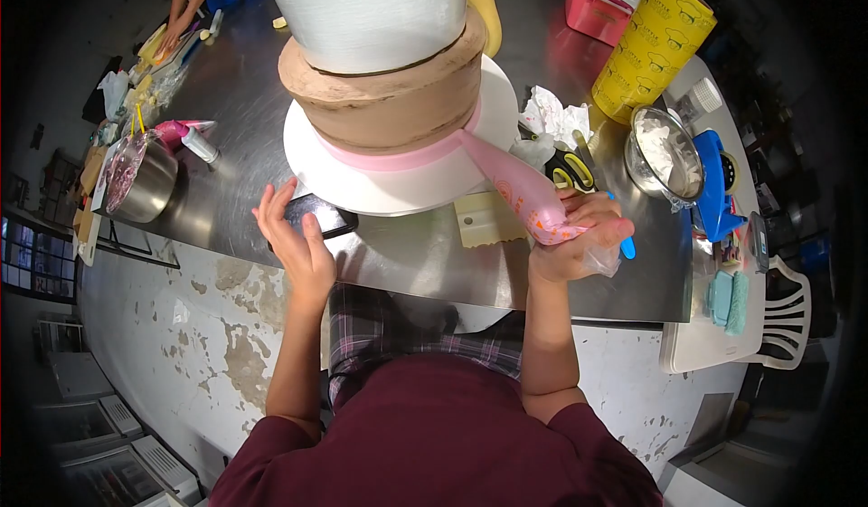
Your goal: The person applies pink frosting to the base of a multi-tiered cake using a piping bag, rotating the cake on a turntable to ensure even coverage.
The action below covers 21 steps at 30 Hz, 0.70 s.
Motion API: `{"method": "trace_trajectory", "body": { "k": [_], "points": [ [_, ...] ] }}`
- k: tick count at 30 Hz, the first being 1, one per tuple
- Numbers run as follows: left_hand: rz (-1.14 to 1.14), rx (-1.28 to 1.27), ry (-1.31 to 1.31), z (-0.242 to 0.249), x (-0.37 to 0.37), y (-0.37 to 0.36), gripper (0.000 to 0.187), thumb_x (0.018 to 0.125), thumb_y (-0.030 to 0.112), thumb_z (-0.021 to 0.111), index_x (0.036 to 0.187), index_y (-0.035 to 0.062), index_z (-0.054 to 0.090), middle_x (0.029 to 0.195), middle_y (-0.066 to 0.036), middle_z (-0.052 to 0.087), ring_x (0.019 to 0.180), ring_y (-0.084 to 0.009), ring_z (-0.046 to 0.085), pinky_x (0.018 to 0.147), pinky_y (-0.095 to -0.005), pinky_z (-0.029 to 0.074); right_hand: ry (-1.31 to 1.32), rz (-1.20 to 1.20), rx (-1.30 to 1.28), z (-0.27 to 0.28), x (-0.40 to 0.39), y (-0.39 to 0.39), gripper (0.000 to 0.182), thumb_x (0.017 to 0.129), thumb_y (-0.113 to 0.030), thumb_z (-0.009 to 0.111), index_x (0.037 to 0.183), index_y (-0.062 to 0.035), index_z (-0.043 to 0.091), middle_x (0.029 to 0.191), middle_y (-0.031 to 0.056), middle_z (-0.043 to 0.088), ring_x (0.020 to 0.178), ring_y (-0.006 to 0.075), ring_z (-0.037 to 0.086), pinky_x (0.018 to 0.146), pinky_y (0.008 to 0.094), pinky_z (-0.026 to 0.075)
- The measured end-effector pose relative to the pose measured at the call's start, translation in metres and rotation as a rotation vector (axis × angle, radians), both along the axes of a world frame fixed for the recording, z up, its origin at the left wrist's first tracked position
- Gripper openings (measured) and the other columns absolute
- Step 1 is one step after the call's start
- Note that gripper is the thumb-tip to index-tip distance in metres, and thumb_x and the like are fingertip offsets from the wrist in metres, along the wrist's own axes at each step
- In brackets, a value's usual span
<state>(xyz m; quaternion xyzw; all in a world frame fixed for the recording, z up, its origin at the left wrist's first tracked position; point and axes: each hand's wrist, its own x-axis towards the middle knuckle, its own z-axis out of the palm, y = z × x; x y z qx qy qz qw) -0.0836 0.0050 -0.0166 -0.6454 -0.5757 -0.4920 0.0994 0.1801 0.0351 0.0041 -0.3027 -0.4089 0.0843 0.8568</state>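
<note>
Right hand (579, 236) is fisted tight around the twisted back end of a pink piping bag (515, 186), fingers curled closed on it. The bag's tip sits right against the pink icing band (398, 156) at the base of the brown cake tier (384, 95). The cake sits on a white round board (407, 190) on the steel table (425, 258).

Left hand (294, 236) is open, fingers spread and pointing up, just beside the board's near edge and over a dark phone (325, 217); can't tell if it actually touches the board.

Right side's crowded: scissors (574, 172), a cream scraper (488, 219), a metal bowl of white icing (665, 150), a yellow roll (653, 41). There's open steel left of the board, up to another metal bowl (145, 181). Someone else's hands (176, 32) are at the far left corner.
</note>
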Motion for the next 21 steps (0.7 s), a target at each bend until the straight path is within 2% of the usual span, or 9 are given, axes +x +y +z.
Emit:
{"method": "trace_trajectory", "body": {
  "k": [2, 7, 12, 14, 17, 21],
  "points": [
    [-0.037, 0.033, 0.000, -0.002, 0.005, -0.003, 0.034, 0.086, 0.016, 0.045, 0.117, 0.0015, 0.043, 0.120, -0.013, 0.051, 0.123, -0.0338, 0.033, 0.105, -0.0530, 0.008, -0.018, -0.001, -0.001, 0.000, 0.001, 0.001, 0.049, 0.096, -0.043, 0.027, 0.060, -0.0104, 0.034, 0.057, 0.0023, 0.037, 0.051, 0.0142, 0.041, 0.054, 0.0295, 0.048],
    [-0.183, 0.070, 0.052, -0.005, 0.023, -0.010, 0.028, 0.082, 0.012, 0.050, 0.108, 0.0035, 0.048, 0.116, -0.013, 0.053, 0.118, -0.0337, 0.038, 0.105, -0.0530, 0.011, -0.025, -0.011, -0.026, 0.000, 0.002, 0.001, 0.053, 0.096, -0.044, 0.026, 0.060, -0.0069, 0.037, 0.058, 0.0045, 0.039, 0.052, 0.0155, 0.043, 0.053, 0.0304, 0.047],
    [-0.278, 0.015, 0.107, -0.006, 0.037, -0.013, 0.025, 0.080, 0.009, 0.050, 0.104, 0.0061, 0.050, 0.115, -0.008, 0.056, 0.120, -0.0319, 0.036, 0.105, -0.0531, 0.005, 0.014, -0.001, -0.027, 0.005, -0.002, 0.003, 0.052, 0.095, -0.045, 0.028, 0.059, -0.0086, 0.035, 0.056, 0.0032, 0.037, 0.051, 0.0143, 0.041, 0.052, 0.0289, 0.046],
    [-0.256, 0.002, 0.095, -0.005, 0.037, -0.011, 0.026, 0.080, 0.009, 0.050, 0.106, 0.0060, 0.050, 0.115, -0.008, 0.056, 0.121, -0.0320, 0.035, 0.105, -0.0536, 0.004, 0.034, -0.019, -0.023, 0.008, -0.005, 0.004, 0.052, 0.095, -0.046, 0.031, 0.056, -0.0112, 0.032, 0.053, 0.0012, 0.035, 0.048, 0.0125, 0.039, 0.050, 0.0262, 0.045],
    [-0.177, -0.022, 0.060, -0.007, 0.030, -0.008, 0.028, 0.084, 0.013, 0.047, 0.111, 0.0048, 0.047, 0.115, -0.010, 0.056, 0.122, -0.0323, 0.034, 0.105, -0.0532, 0.007, 0.004, 0.016, -0.035, 0.003, 0.000, 0.003, 0.052, 0.095, -0.044, 0.028, 0.060, -0.0071, 0.036, 0.057, 0.0043, 0.038, 0.050, 0.0145, 0.041, 0.050, 0.0295, 0.046],
    [-0.063, -0.040, 0.047, -0.004, 0.016, -0.003, 0.031, 0.088, 0.016, 0.043, 0.116, 0.0033, 0.044, 0.115, -0.011, 0.055, 0.121, -0.0327, 0.034, 0.106, -0.0517, 0.008, -0.006, -0.003, -0.046, 0.006, -0.002, 0.003, 0.051, 0.096, -0.042, 0.029, 0.060, -0.0066, 0.036, 0.056, 0.0048, 0.038, 0.049, 0.0144, 0.041, 0.049, 0.0287, 0.046]
  ]
}}
